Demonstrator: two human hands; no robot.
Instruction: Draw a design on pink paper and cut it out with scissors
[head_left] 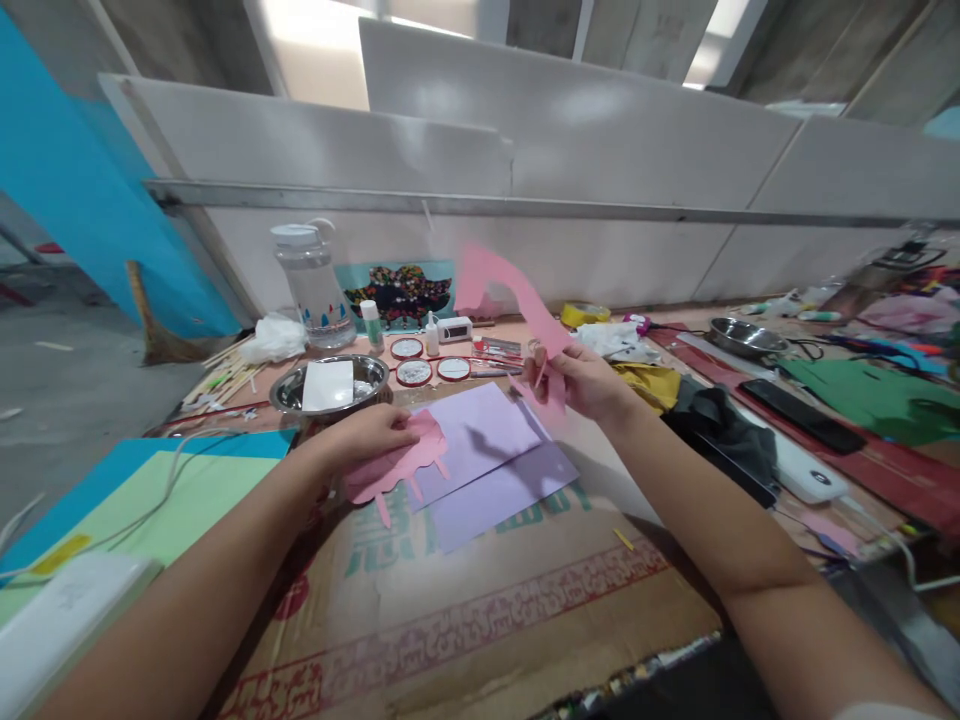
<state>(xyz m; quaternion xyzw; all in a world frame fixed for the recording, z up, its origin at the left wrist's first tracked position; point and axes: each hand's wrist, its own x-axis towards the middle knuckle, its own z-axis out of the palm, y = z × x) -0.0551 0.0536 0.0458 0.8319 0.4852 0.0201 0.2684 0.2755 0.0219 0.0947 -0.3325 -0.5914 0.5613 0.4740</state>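
My left hand (382, 435) is closed on a pink paper cut-out (405, 462) whose lower edge has drip-like tabs. It hangs over the left edge of two lilac paper sheets (480, 440), which overlap on a cardboard sheet (525, 590). Raised above their right side, my right hand (574, 380) grips a curved pink paper offcut (517, 290), blurred at its upper end. Whether a small tool is also among those fingers I cannot make out.
A steel bowl (281, 388) with white card and a water bottle (315, 290) stand at the back left. Behind the sheets lie red-rimmed round pieces (454, 370) and a glue stick (372, 325). At right are a phone (799, 415), a white power bank (810, 470) and dark cloth (712, 425).
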